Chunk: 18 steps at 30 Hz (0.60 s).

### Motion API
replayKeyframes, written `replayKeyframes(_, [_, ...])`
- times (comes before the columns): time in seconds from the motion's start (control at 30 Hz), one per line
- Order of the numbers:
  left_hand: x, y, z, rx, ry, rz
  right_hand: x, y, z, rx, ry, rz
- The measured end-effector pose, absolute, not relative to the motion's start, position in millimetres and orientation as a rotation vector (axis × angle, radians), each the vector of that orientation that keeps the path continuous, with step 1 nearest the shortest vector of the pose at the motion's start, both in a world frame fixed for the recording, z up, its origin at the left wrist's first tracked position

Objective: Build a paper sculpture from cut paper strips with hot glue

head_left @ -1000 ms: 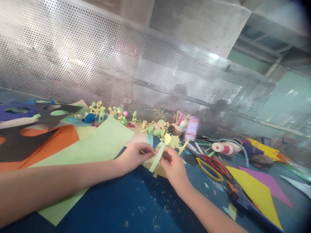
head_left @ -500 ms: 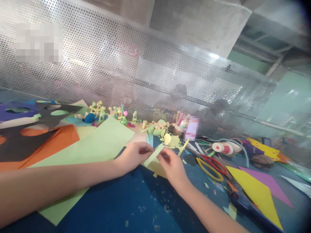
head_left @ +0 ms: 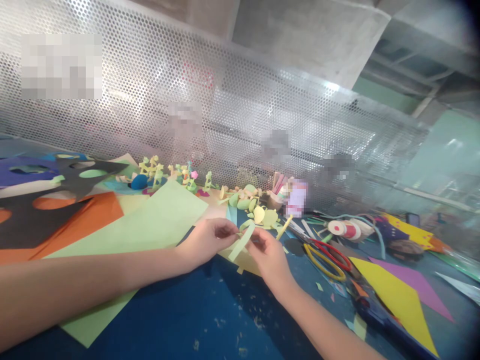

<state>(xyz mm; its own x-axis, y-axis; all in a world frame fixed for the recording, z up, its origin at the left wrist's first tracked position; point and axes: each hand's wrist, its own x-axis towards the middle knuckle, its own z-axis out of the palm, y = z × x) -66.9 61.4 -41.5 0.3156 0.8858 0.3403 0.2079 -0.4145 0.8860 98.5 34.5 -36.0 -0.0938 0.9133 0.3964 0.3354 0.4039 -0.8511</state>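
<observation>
The right hand pinched a pale green paper strip, curled over between both hands; the left hand had its fingertips right at it, though I couldn't tell whether they gripped. A green sheet lay beneath the left forearm, a yellow sheet off rightward.

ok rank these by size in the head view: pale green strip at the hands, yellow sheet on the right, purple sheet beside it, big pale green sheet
1. Pale green sheet
2. Yellow sheet
3. Purple sheet, by its visible part
4. Pale green strip
</observation>
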Motion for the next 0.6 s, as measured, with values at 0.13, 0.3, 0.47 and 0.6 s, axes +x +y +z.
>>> replayKeyframes(0.13, [-67.1, 61.5, -41.9, 1.836, 0.963, 1.150, 97.4, 33.2, -34.0, -1.105, -1.645, 0.733])
replayKeyframes(0.3, [-66.6, 64.2, -42.6, 1.815, 0.959, 1.153, 96.7, 33.7, -33.3, -1.051, -1.594, 0.789])
replayKeyframes(0.47, [-69.1, 64.2, -39.4, 1.802, 0.984, 1.089, 96.2, 33.5, -33.1, -1.071, -1.545, 0.851])
replayKeyframes(0.6, [-70.7, 61.7, -35.1, 1.778, 0.987, 1.009, 95.7, 33.8, -34.3, -1.040, -1.465, 0.924])
